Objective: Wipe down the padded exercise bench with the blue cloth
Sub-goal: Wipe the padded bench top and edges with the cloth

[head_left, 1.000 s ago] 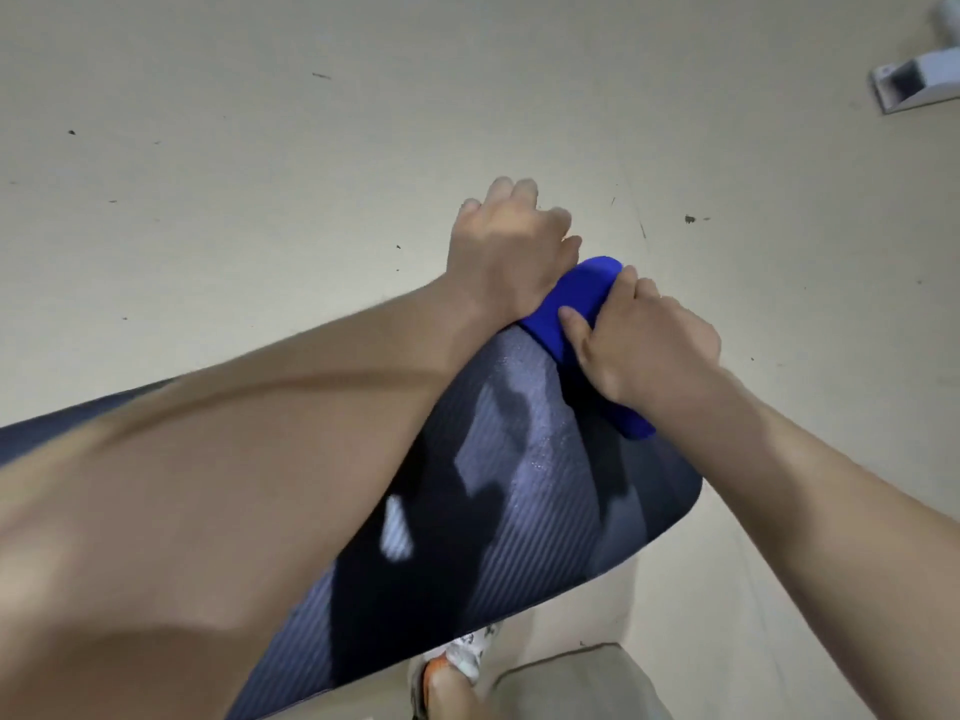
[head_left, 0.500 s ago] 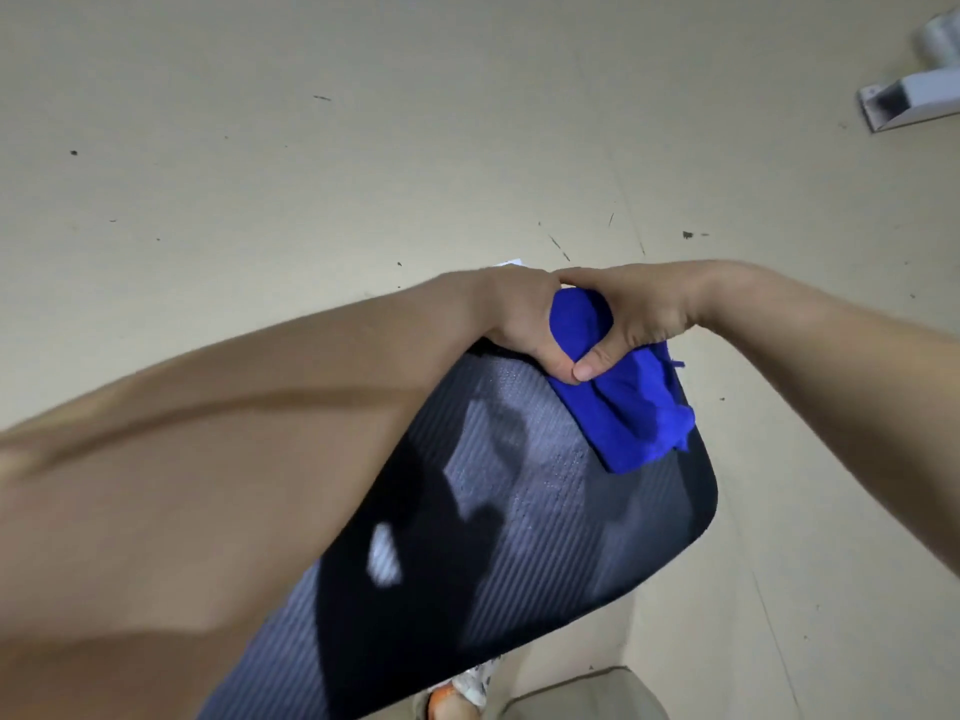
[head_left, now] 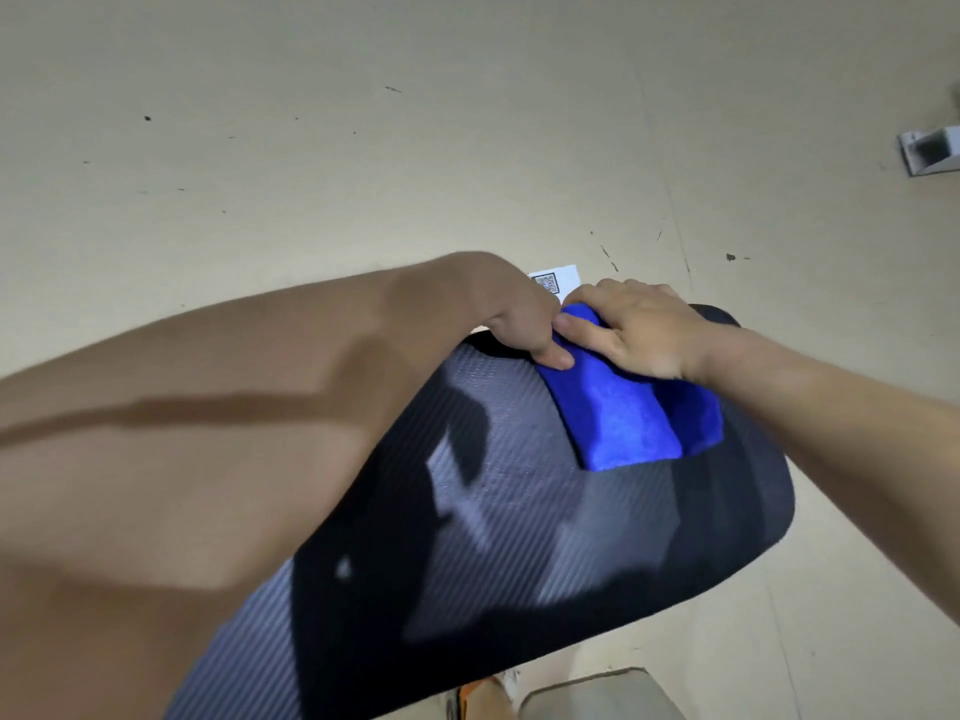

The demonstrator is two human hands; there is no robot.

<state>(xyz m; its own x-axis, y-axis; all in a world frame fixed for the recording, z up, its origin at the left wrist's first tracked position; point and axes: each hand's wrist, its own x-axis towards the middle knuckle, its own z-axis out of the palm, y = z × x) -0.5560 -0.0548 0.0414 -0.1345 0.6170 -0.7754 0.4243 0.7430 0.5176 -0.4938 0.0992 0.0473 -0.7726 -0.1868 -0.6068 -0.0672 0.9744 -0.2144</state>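
Observation:
The padded bench (head_left: 519,537) has a dark ribbed cover and runs from bottom left to its rounded end at the right. A folded blue cloth (head_left: 628,418) lies on the pad near its far edge. My right hand (head_left: 639,330) presses flat on the cloth's far end, fingers spread over it. My left hand (head_left: 519,324) grips the pad's far edge right beside the cloth, its thumb touching the blue fabric. My left forearm crosses the bench and hides much of its left part.
A white label with a QR code (head_left: 553,280) sticks out past the bench's far edge. A white bracket-like object (head_left: 930,153) lies on the beige floor at the upper right. A shoe (head_left: 483,693) and a grey leg show below the bench.
The cloth has been spread flatter over the pad's far right part. My right hand shifted from pinching the bunched cloth to pressing on it. The left hand stays at the far edge.

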